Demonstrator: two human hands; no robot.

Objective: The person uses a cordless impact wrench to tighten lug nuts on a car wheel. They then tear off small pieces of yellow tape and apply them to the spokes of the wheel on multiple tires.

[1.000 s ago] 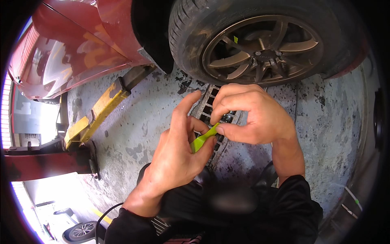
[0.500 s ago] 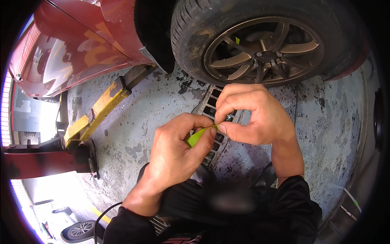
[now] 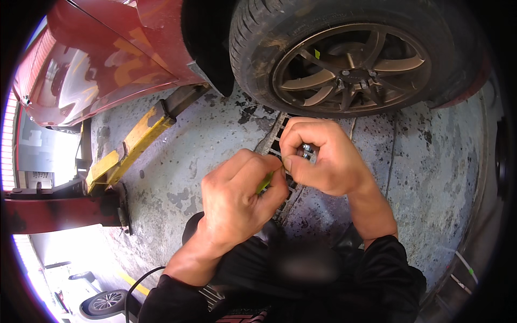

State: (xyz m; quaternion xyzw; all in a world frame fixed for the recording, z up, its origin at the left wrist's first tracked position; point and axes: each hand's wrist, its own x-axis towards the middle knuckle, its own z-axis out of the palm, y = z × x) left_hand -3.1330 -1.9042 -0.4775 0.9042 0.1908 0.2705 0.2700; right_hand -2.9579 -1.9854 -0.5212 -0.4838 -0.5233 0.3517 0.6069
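A small bright yellow-green strip [image 3: 263, 183] is pinched between the thumb and fingers of my left hand [image 3: 231, 196], which cover most of it. My right hand [image 3: 331, 161] is closed too, its thumb and forefinger pinching at the strip's far end against my left fingertips. Inside the curl of my right fingers show shiny metal pieces [image 3: 307, 151]; I cannot tell whether they are held or lie behind. Just beyond my hands is a car wheel [image 3: 355, 78] with bronze spokes and a black tyre. A similar yellow-green piece [image 3: 318, 54] shows between its spokes.
A red car body [image 3: 107, 64] is at the upper left. Beneath it a yellow lift arm [image 3: 132, 148] reaches from a red lift base [image 3: 64, 215]. A drain grate [image 3: 276, 144] crosses the worn grey floor [image 3: 177, 183] under my hands. Another wheel [image 3: 106, 302] appears lower left.
My left hand has closed further over the green strip, so less of it shows. My right hand has shifted slightly down and left, and more of the shiny metal pieces is visible.
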